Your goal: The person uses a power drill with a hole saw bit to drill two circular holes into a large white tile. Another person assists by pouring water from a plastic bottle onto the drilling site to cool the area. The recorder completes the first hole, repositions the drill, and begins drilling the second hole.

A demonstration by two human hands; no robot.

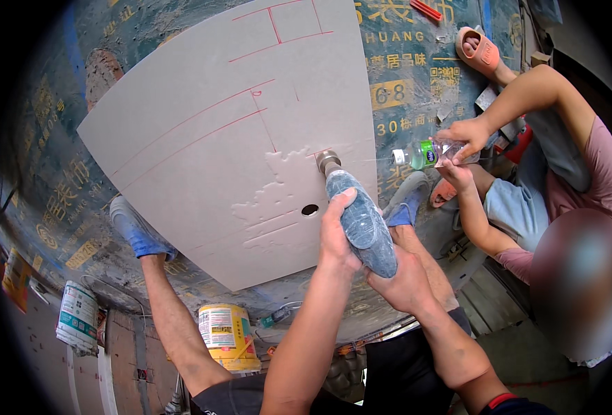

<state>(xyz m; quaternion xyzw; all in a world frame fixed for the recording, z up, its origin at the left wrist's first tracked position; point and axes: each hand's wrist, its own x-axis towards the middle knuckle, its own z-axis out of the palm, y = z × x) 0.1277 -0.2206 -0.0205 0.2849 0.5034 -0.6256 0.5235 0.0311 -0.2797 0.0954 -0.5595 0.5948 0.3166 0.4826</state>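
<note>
A dusty blue angle grinder (367, 225) is held in both my hands. Around the middle of its body wraps my left hand (337, 238), thumb on top, while my right hand (404, 280) grips the rear end. The metal hole bit (328, 160) at its head meets a large pale grey tile (202, 97), on or right at a red pencil mark. Water lies in a patch on the tile beside the bit. Below it is a finished round hole (309, 209). Red layout lines run across the tile's upper part.
At right, a crouching co-worker's hands (463, 138) squeeze a clear water bottle (427, 153) pointed toward the bit. My feet stand either side of the tile on printed floor sheeting (50, 187). Yellow (228, 335) and white (77, 315) buckets stand nearby; a red tool (427, 9) lies far off.
</note>
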